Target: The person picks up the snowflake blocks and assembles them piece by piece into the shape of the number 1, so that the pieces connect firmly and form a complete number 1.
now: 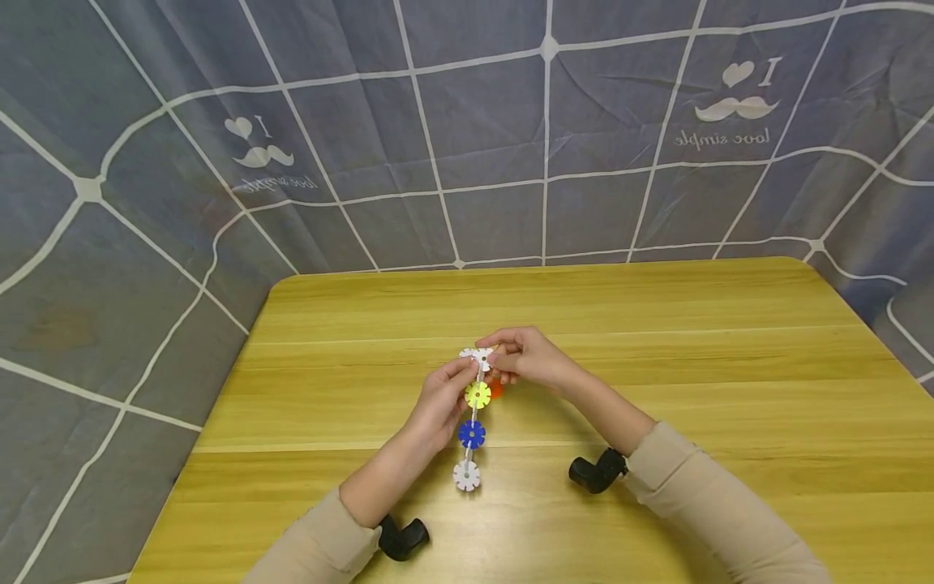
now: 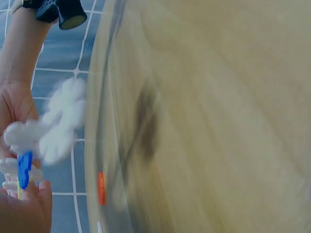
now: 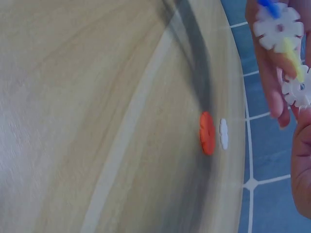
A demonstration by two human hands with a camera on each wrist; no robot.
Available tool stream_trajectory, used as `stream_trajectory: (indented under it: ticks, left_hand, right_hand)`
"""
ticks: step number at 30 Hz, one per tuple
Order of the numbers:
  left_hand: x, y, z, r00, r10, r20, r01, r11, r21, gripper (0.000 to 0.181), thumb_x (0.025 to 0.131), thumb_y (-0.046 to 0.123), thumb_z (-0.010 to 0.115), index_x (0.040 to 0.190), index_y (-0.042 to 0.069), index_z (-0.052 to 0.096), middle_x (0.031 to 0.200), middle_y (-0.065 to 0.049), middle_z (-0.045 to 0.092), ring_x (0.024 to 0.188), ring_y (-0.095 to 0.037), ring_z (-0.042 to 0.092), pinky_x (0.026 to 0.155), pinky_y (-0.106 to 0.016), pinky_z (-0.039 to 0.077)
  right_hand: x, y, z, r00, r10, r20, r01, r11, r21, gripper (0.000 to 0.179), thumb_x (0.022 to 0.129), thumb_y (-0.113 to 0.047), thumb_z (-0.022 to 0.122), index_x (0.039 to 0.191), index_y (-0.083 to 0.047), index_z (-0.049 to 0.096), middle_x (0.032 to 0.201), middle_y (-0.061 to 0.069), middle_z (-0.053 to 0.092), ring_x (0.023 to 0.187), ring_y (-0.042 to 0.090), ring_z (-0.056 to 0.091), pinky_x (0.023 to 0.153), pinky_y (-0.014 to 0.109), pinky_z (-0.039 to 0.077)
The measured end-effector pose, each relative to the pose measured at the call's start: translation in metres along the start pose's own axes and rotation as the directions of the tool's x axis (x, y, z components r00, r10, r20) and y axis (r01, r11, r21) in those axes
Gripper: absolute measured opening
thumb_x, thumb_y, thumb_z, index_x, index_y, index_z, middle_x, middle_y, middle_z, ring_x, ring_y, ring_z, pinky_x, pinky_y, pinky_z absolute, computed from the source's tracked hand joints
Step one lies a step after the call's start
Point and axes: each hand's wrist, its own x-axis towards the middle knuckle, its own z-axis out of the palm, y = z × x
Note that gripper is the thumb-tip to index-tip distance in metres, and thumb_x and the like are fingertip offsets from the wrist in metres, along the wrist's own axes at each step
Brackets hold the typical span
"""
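Observation:
My left hand grips the upper part of a chain of slotted snowflake discs. From the hand downward hang a yellow disc, a blue disc and a white disc, joined by discs seen edge-on. At the chain's top, my right hand pinches a white snowflake disc between thumb and fingers, right beside the left fingertips. In the right wrist view the right hand holds its disc near the left hand. The chain's white end looks blurred in the left wrist view.
On the wooden table lie an orange disc and a white disc, close together beneath the hands. A black wrist device sits on the left wrist, another on the right. A grey patterned curtain surrounds the table's back and sides.

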Motion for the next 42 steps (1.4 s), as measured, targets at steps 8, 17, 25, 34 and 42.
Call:
stream_trajectory:
  ticks: [8, 17, 25, 34, 42]
  left_hand:
    - [0.004, 0.000, 0.001, 0.999, -0.008, -0.035, 0.008, 1.000, 0.002, 0.027, 0.096, 0.005, 0.049, 0.117, -0.011, 0.053, 0.077, 0.001, 0.062, 0.060, -0.002, 0.056, 0.047, -0.009, 0.041]
    - [0.005, -0.001, 0.001, 0.999, -0.016, -0.046, 0.017, 1.000, 0.017, 0.026, 0.096, 0.004, 0.048, 0.118, -0.010, 0.052, 0.079, -0.001, 0.059, 0.061, -0.003, 0.056, 0.050, -0.010, 0.045]
    - [0.006, -0.002, 0.000, 0.999, -0.006, -0.041, 0.006, 1.000, 0.010, 0.027, 0.095, 0.002, 0.049, 0.118, -0.012, 0.052, 0.078, -0.001, 0.061, 0.063, -0.003, 0.059, 0.051, -0.010, 0.047]
    - [0.005, -0.001, -0.002, 0.999, -0.027, -0.029, 0.027, 1.000, 0.001, 0.026, 0.097, 0.003, 0.046, 0.118, -0.011, 0.052, 0.086, -0.007, 0.065, 0.072, -0.009, 0.065, 0.057, -0.012, 0.051]
    - [0.006, 0.000, -0.002, 0.999, -0.032, -0.043, 0.031, 0.999, -0.021, 0.027, 0.097, 0.003, 0.046, 0.120, -0.011, 0.050, 0.090, -0.008, 0.062, 0.071, -0.008, 0.065, 0.056, -0.011, 0.050]
  right_hand:
    - [0.001, 0.003, 0.003, 1.000, 0.012, -0.009, -0.012, 1.000, 0.016, 0.031, 0.091, 0.001, 0.053, 0.122, 0.010, 0.054, 0.072, 0.008, 0.065, 0.056, 0.011, 0.055, 0.052, 0.021, 0.048]
    - [0.000, 0.004, 0.003, 1.000, 0.019, -0.014, -0.018, 0.997, 0.074, 0.034, 0.091, 0.003, 0.053, 0.124, 0.012, 0.051, 0.071, 0.005, 0.064, 0.057, 0.010, 0.056, 0.053, 0.017, 0.047]
    - [0.001, 0.008, 0.002, 1.000, 0.020, -0.022, -0.018, 0.996, 0.086, 0.032, 0.091, 0.002, 0.054, 0.121, 0.011, 0.053, 0.069, 0.003, 0.064, 0.059, 0.011, 0.058, 0.054, 0.018, 0.049]
    - [0.003, 0.014, -0.004, 0.993, 0.072, -0.094, -0.064, 0.994, 0.092, 0.032, 0.093, -0.005, 0.054, 0.120, 0.013, 0.052, 0.079, 0.009, 0.060, 0.059, 0.011, 0.054, 0.054, 0.017, 0.049]
    - [0.011, 0.030, -0.003, 0.992, 0.090, -0.089, -0.097, 0.992, -0.084, 0.029, 0.082, 0.002, 0.064, 0.110, 0.008, 0.059, 0.071, 0.006, 0.054, 0.055, 0.013, 0.048, 0.050, 0.019, 0.043]
